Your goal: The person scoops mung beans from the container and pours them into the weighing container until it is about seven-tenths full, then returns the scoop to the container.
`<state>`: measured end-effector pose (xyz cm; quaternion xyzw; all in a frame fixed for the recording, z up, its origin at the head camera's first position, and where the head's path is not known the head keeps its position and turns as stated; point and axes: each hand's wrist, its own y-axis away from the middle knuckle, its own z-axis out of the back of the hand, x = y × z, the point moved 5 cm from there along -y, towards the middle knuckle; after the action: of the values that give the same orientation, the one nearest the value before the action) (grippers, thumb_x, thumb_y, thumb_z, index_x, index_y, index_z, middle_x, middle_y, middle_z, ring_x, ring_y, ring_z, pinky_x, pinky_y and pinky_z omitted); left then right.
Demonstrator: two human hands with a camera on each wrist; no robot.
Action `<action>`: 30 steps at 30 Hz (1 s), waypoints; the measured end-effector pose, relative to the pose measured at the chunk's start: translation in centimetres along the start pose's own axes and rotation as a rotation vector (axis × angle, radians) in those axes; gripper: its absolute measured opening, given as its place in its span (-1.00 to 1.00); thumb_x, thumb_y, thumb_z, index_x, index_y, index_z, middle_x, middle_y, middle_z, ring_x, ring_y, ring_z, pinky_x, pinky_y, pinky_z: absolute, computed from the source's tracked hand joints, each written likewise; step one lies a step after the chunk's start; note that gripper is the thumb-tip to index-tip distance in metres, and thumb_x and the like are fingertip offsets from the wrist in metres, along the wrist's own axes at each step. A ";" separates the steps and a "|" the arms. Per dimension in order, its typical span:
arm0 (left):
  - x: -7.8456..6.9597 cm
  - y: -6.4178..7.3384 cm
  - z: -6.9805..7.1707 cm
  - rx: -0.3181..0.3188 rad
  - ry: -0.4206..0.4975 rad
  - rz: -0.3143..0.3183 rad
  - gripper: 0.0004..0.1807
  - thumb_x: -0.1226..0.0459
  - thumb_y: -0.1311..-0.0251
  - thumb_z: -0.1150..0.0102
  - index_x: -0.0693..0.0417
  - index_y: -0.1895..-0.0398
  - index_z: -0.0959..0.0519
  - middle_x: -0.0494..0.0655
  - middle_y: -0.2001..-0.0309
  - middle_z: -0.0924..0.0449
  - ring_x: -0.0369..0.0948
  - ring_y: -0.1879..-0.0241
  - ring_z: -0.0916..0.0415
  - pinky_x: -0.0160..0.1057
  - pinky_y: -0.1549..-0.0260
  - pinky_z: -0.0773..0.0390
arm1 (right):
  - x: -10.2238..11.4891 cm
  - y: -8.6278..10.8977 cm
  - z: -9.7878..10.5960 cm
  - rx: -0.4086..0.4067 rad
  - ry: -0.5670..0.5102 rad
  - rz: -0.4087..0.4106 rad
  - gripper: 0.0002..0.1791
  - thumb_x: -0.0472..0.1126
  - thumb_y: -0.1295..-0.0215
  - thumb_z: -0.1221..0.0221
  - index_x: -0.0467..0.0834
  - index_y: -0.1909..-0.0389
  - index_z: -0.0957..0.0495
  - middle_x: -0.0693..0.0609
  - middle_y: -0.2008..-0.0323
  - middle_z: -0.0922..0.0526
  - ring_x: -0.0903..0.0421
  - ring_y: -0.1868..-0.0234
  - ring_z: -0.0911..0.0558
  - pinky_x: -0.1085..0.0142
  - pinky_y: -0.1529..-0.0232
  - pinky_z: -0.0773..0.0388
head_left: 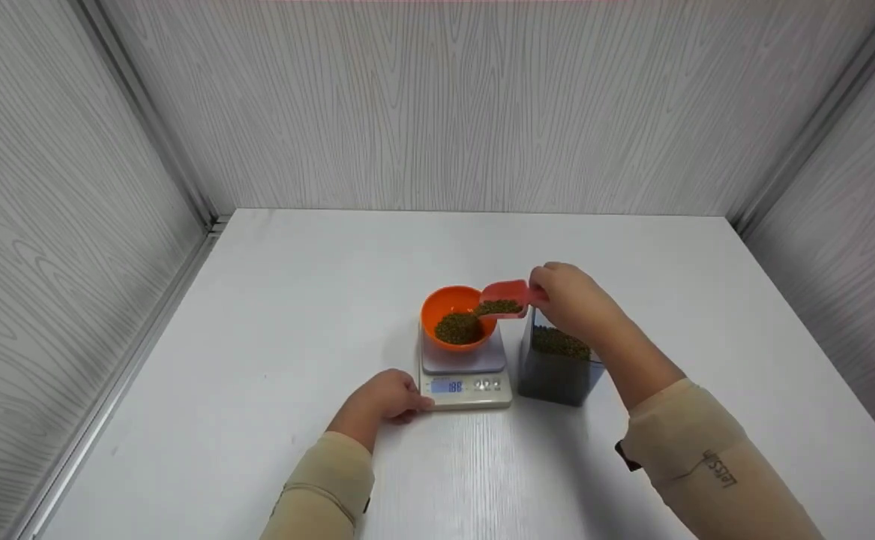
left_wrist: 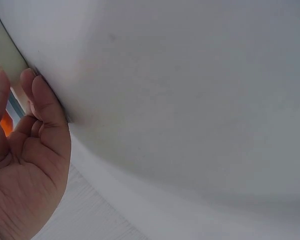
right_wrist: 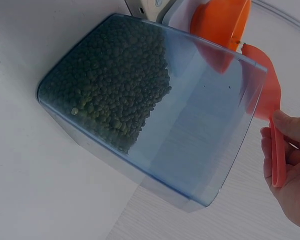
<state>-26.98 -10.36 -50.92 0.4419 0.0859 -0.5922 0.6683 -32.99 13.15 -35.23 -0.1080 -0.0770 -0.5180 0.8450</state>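
Note:
In the head view, my right hand (head_left: 573, 298) grips the handle of a red scoop (head_left: 510, 289), tilted with its lip over an orange bowl (head_left: 434, 306). Small green mung beans (head_left: 498, 307) lie in the scoop, some spilling from its lip onto the heap in the bowl. The bowl sits on a white kitchen scale (head_left: 474, 401) with a lit display. My left hand (head_left: 392, 396) pinches the scale's front left corner, thumb and fingertips at its edge (left_wrist: 12, 57). Below my right hand stands a clear bin (right_wrist: 200, 130) part-filled with mung beans.
The bin stands close to the scale's right side. All this is on a white table (head_left: 317, 285), with grey wood-grain panels (head_left: 437, 105) at the back and both sides.

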 end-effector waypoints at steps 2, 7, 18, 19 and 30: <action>0.0 0.0 0.0 -0.003 0.002 0.001 -0.73 0.13 -0.02 -0.30 0.11 0.52 -0.48 -0.11 0.59 -0.47 -0.24 0.58 -0.40 -0.31 0.49 -0.45 | 0.0 0.0 0.0 0.000 0.003 -0.005 -0.95 -0.31 -0.20 -0.16 -0.22 0.35 -0.51 -0.06 0.45 -0.49 0.03 0.39 -0.43 0.17 0.30 -0.45; -0.1 0.1 0.0 -0.006 0.011 0.004 -0.74 0.13 -0.02 -0.30 0.11 0.50 -0.48 -0.11 0.58 -0.47 -0.23 0.57 -0.41 -0.31 0.48 -0.46 | 0.0 0.1 -0.1 0.007 0.013 -0.007 -0.95 -0.31 -0.19 -0.15 -0.22 0.34 -0.51 -0.06 0.43 -0.49 0.02 0.37 -0.44 0.17 0.28 -0.46; -0.2 0.3 0.0 -0.009 0.012 0.003 -0.74 0.14 -0.02 -0.30 0.11 0.52 -0.48 -0.11 0.59 -0.47 -0.24 0.58 -0.41 -0.31 0.48 -0.46 | 0.2 0.0 0.2 0.003 0.023 0.020 -0.96 -0.33 -0.17 -0.16 -0.23 0.37 -0.50 -0.06 0.45 -0.49 0.01 0.38 -0.45 0.15 0.28 -0.45; -0.2 0.3 0.1 -0.008 0.011 0.005 -0.74 0.14 -0.02 -0.30 0.11 0.52 -0.48 -0.11 0.59 -0.47 -0.24 0.58 -0.41 -0.31 0.48 -0.46 | 0.2 0.0 0.2 0.003 0.025 0.021 -0.96 -0.33 -0.17 -0.16 -0.23 0.37 -0.50 -0.06 0.45 -0.49 0.01 0.38 -0.44 0.15 0.28 -0.45; -0.3 0.4 0.1 0.012 0.012 0.002 -0.74 0.15 -0.03 -0.29 0.10 0.55 -0.46 -0.10 0.60 -0.47 -0.23 0.58 -0.40 -0.31 0.48 -0.46 | 0.3 0.0 0.2 -0.009 0.036 0.063 -0.96 -0.36 -0.14 -0.17 -0.23 0.43 -0.49 -0.05 0.49 -0.48 0.02 0.41 -0.44 0.17 0.32 -0.43</action>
<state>-26.82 -10.27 -50.46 0.4494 0.0861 -0.5894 0.6657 -32.86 12.91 -35.00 -0.1048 -0.0563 -0.4931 0.8618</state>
